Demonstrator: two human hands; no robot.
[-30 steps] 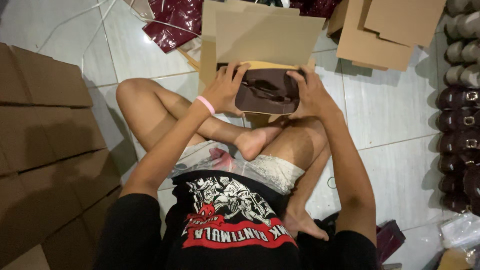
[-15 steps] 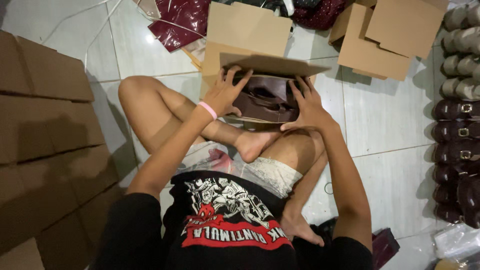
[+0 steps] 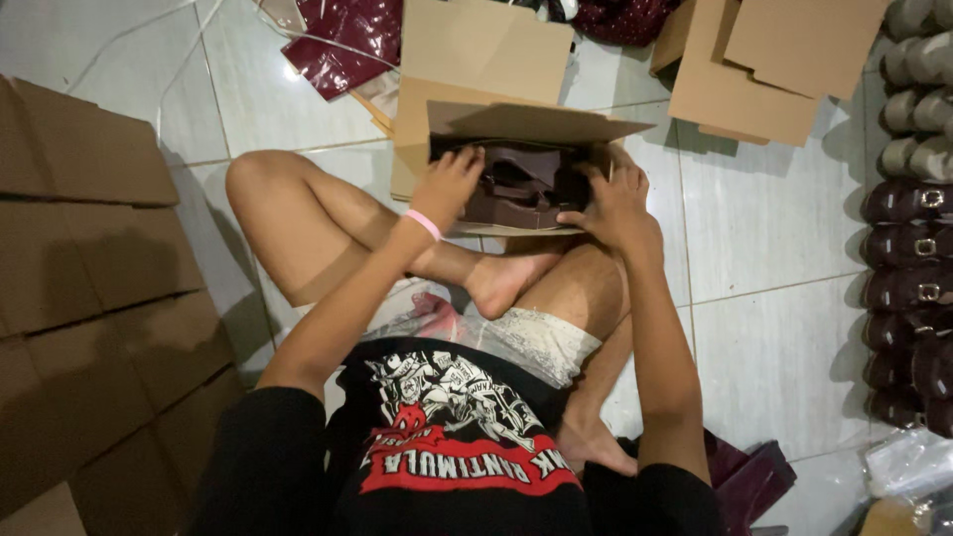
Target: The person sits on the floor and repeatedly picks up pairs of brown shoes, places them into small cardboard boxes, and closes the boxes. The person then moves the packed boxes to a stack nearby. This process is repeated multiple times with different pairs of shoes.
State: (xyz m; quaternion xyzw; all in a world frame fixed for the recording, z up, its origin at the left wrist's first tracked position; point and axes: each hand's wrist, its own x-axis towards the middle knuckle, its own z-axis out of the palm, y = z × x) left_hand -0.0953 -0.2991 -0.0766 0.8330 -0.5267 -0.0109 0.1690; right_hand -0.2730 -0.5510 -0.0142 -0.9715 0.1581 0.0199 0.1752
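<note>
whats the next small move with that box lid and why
Probably slide both hands out and press the lid flap down. The dark brown shoes already lie inside the cardboard box, the flap hangs half lowered over them, and the left hand and right hand sit at the opening, in its way.

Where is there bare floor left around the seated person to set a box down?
Bare tile lies right of the open cardboard box, between the flat cardboard sheets and the row of dark shoes. Far left is crowded with stacked closed boxes. Both the left hand and right hand are at the open box.
</note>
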